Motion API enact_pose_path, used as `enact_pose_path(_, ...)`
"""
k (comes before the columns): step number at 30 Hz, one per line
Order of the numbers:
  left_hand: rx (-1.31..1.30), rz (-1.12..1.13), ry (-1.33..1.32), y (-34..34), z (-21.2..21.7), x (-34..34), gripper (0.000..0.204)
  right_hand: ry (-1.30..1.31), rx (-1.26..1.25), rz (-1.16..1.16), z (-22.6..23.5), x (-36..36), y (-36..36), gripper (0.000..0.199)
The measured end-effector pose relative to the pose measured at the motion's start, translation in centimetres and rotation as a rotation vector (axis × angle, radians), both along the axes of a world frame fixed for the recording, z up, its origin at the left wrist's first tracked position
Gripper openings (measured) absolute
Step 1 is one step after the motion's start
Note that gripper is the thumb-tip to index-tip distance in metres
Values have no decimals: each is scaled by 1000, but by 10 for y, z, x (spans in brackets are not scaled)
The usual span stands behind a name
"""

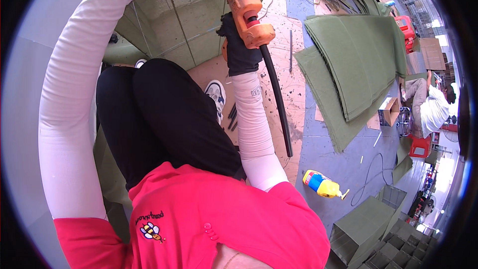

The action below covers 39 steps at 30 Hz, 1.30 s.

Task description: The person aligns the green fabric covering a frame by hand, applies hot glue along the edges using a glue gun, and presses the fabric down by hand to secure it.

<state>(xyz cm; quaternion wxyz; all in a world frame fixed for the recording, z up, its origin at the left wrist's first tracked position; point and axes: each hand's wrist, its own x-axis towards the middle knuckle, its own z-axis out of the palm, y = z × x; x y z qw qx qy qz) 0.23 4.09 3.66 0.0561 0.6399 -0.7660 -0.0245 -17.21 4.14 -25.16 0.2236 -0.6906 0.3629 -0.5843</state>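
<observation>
My right hand [242, 52], in a black glove, is closed round an orange hot glue gun [244, 7] near the top middle. A long black glue stick [277, 97] runs out of its back end toward me. The gun's nozzle is cut off by the upper edge. In front of my knees stands a large green open box [172, 22] with panelled walls, and the gun is at its right side. My left arm, in a white sleeve [69, 114], reaches up past the box's left side; the left hand itself is out of the picture.
Brown cardboard [284, 35] covers the floor, with black glue sticks [232, 117] by my shoe. Stacked green sheets [353, 65] lie to the right, beyond them a seated person [430, 109]. A yellow bottle [323, 184] and green boxes [361, 224] are nearer.
</observation>
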Motion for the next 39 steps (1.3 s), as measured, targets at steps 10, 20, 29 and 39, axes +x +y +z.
enact_pose_path(10, 72, -1, 8, -1, 8, -8, 16, 221, -94, 204, 27, -22, 14, 53)
enact_pose_path(20, -18, 0, 83, -4, 0, -4, 15, 17, 140, 396, 28, -18, 13, 52)
enact_pose_path(29, -13, 20, 85, -6, 0, -7, 16, 473, -311, -45, -1, -37, -36, 48)
enact_pose_path(39, 8, 89, 69, 0, 7, -9, 18, 545, -277, -81, -46, -25, -45, 46)
